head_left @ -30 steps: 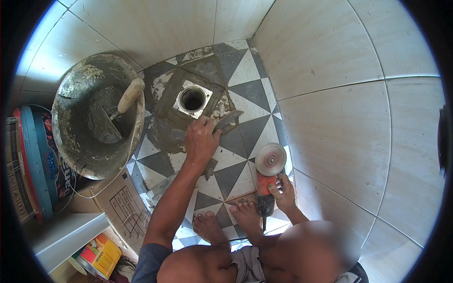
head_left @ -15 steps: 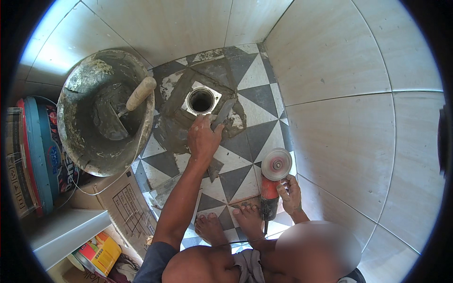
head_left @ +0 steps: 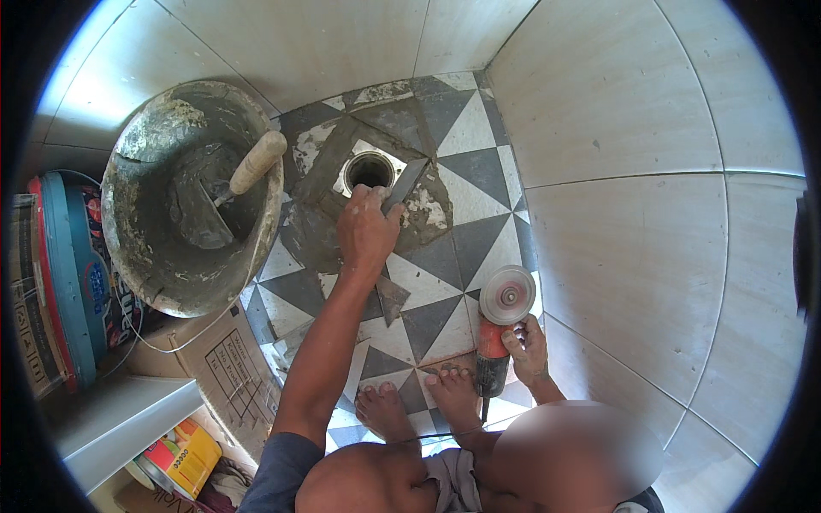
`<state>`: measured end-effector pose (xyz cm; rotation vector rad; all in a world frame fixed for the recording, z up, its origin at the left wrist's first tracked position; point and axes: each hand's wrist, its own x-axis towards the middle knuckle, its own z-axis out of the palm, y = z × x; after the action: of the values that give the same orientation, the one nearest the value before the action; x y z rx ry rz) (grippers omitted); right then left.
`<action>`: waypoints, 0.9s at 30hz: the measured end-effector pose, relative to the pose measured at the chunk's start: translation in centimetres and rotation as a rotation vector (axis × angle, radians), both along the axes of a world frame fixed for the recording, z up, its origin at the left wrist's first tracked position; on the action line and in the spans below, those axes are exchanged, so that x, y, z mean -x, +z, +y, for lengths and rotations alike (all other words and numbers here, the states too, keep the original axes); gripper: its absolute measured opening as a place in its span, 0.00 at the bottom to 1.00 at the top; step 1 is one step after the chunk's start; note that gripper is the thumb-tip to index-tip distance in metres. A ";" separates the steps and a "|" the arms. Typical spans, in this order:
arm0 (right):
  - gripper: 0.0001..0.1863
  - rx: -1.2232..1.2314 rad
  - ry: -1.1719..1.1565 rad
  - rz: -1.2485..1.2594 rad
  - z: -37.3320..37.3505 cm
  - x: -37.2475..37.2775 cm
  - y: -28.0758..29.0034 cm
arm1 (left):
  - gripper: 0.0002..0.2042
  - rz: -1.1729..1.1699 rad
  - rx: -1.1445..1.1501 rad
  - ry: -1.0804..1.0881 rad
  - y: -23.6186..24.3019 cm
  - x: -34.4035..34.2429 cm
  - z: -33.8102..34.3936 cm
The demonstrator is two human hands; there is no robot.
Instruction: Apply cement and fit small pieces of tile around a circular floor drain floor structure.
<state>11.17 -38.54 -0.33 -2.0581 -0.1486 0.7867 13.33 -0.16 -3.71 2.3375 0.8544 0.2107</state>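
A square metal drain frame (head_left: 397,161) with a round dark hole lies in wet grey mortar (head_left: 329,186) on the floor. My left hand (head_left: 366,235) reaches to its near side, fingertips over the rim. Between thumb and fingers it grips a narrow grey tile piece (head_left: 408,181), which slants along the frame's right side. The fingertips' undersides are hidden. Lower right, my right hand (head_left: 530,352) is closed round a red and black angle grinder (head_left: 491,340), whose disc (head_left: 508,295) points up, away from me. Whether the disc spins I cannot tell.
A mortar-caked bucket (head_left: 128,248) stands at left, holding a trowel with a wooden handle (head_left: 258,162). Beside it are a cardboard box (head_left: 227,359) and a blue container (head_left: 73,282). A loose triangular tile piece (head_left: 392,297) lies near my left forearm. Tiled walls (head_left: 624,256) rise behind and at right.
My left hand has moved slightly forward, bringing the grey tile piece up along the drain frame's right side. My right hand and the grinder stay nearly in place; the view has shifted a little.
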 end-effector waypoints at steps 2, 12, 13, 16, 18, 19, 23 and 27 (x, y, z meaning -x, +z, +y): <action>0.33 0.012 0.002 0.003 -0.3 0.0 -0.4 | 0.16 0.005 -0.016 -0.012 -0.1 -0.1 0.0; 0.33 0.032 0.002 0.024 0.1 -0.1 -0.2 | 0.17 -0.067 0.011 -0.237 -0.6 -1.0 4.1; 0.33 0.030 0.005 0.032 0.2 0.0 -0.3 | 0.18 -0.074 0.032 -0.318 -0.5 -1.6 5.0; 0.33 -0.004 -0.009 0.026 0.3 -0.2 0.0 | 0.19 0.052 0.090 -0.400 0.3 -3.5 5.6; 0.33 -0.002 -0.006 0.026 0.3 -0.1 -0.2 | 0.20 0.111 0.081 -0.445 0.4 -3.9 5.7; 0.34 0.008 -0.008 0.019 0.1 -0.1 -0.2 | 0.20 0.104 0.068 -0.465 0.3 -4.0 5.4; 0.35 0.036 0.002 0.023 -0.1 -0.2 -0.4 | 0.21 0.132 0.062 -0.494 0.4 -4.0 5.2; 0.36 0.009 -0.007 0.027 0.0 -0.3 -0.3 | 0.22 0.159 0.068 -0.518 0.5 -3.6 4.9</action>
<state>11.44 -38.59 -0.67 -2.0547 -0.1232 0.8116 16.98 4.69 -3.22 2.4425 0.2956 -0.2201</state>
